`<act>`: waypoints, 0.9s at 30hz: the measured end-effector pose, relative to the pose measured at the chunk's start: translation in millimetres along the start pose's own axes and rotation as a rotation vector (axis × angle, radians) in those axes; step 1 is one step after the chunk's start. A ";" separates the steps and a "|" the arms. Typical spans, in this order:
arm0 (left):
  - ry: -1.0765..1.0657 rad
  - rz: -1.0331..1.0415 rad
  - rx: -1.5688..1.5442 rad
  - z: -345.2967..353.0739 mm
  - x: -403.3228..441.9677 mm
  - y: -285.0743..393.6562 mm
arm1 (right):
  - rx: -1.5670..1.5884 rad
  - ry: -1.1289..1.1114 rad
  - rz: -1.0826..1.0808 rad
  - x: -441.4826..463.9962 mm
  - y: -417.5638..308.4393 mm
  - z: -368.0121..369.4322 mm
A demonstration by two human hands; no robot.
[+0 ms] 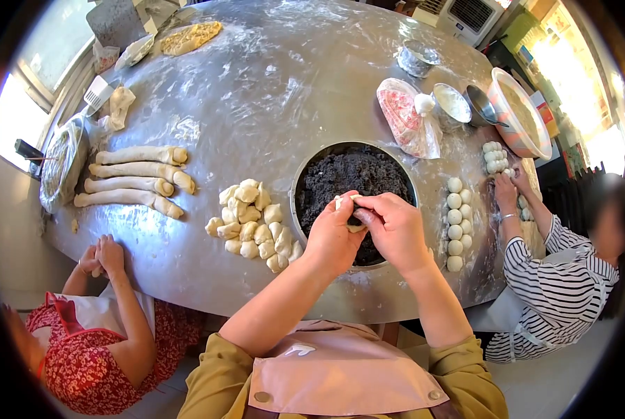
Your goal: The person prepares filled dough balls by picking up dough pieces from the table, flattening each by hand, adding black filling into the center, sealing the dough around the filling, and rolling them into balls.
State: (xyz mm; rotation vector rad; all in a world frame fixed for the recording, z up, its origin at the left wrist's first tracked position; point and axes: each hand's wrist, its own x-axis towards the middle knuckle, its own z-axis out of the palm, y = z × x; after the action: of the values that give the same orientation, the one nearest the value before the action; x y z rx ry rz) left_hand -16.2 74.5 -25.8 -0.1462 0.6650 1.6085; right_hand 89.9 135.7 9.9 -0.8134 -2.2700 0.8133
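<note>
Your left hand (pixel 335 235) and right hand (pixel 397 227) curl nearly closed, pinching a piece of dough (pixel 355 228) between them above the bowl (pixel 347 144) of dark crumbs (pixel 354 171). Its shape is hard to tell behind your fingers. Dough lumps (pixel 248 213) lie to their left on the worktop (pixel 270 126).

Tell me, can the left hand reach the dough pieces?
Likely yes: the dough pieces lie close to the left hand, with only the bowl rim between. That hand is busy, though, holding other dough with the right hand.
</note>
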 end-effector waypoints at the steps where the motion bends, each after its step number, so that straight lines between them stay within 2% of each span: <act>1: 0.004 0.006 0.020 1.7 -1.8 0.3 | -0.009 0.018 -0.005 -1.0 0.2 1.6; 4: 0.016 0.007 0.035 -0.3 -4.2 1.7 | 0.007 0.010 -0.030 -2.6 2.1 3.4; 7: 0.026 0.043 0.016 -0.7 -6.0 2.3 | 0.153 0.028 0.097 -1.5 -0.6 -1.7; 10: 0.049 0.031 -0.045 -0.6 -7.4 14.7 | 0.142 0.199 0.114 1.1 13.8 2.0; 11: 0.020 -0.003 -0.097 -7.5 -4.7 18.5 | 0.049 0.144 0.088 2.2 18.9 1.4; 14: 0.017 0.063 -0.026 -7.0 -10.6 19.3 | -0.303 0.177 -0.206 2.4 33.0 5.8; 18: 0.058 0.034 -0.041 -2.1 -21.1 25.5 | 0.003 0.129 0.046 -1.5 22.0 7.3; 19: 0.049 0.023 -0.063 -1.6 -21.8 26.6 | 0.071 0.044 0.122 -4.3 25.1 4.5; 22: -0.013 -0.052 -0.112 1.7 -23.2 28.9 | 0.004 0.008 -0.156 -7.8 17.9 5.5; 24: -0.101 -0.116 -0.097 -1.9 -23.3 28.9 | -0.067 -0.103 -0.255 -10.1 17.0 4.6; 26: -0.227 -0.180 -0.035 -14.5 -21.9 27.0 | -0.085 -0.081 -0.300 -12.8 16.8 10.0; 27: -0.027 -0.173 0.016 11.3 -35.0 28.0 | -0.093 -0.062 -0.310 -13.4 15.4 11.6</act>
State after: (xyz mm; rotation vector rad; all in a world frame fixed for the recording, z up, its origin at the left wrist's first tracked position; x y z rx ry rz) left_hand -33.6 49.6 9.0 -0.1656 0.6275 1.4361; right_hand 95.8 132.0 -12.5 -0.4629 -2.4231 0.6002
